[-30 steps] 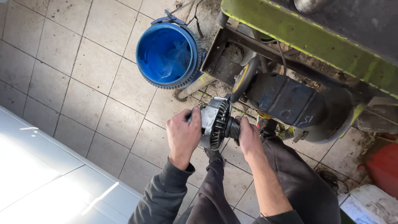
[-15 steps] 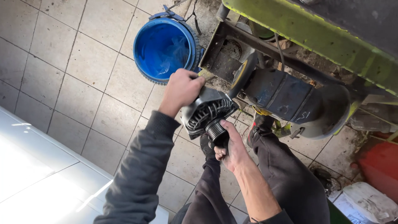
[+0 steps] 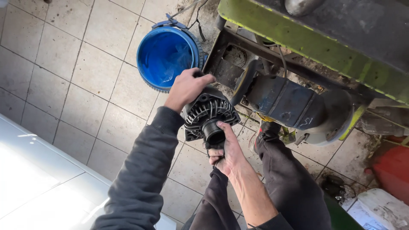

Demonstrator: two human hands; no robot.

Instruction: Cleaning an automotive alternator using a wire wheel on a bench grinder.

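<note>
Alternator [image 3: 208,113] clamped btwn both: left hand [image 3: 187,87] wraps housing, right hand [image 3: 226,153] fists pulley end.

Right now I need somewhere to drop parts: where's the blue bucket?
In the head view, the blue bucket stands on the tiled floor, upper centre, just beyond the left hand and left of the bench grinder.

A repair workshop: grimy tiled floor [image 3: 64,85], a bench grinder [image 3: 294,106] and a green machine frame [image 3: 306,42]
</note>
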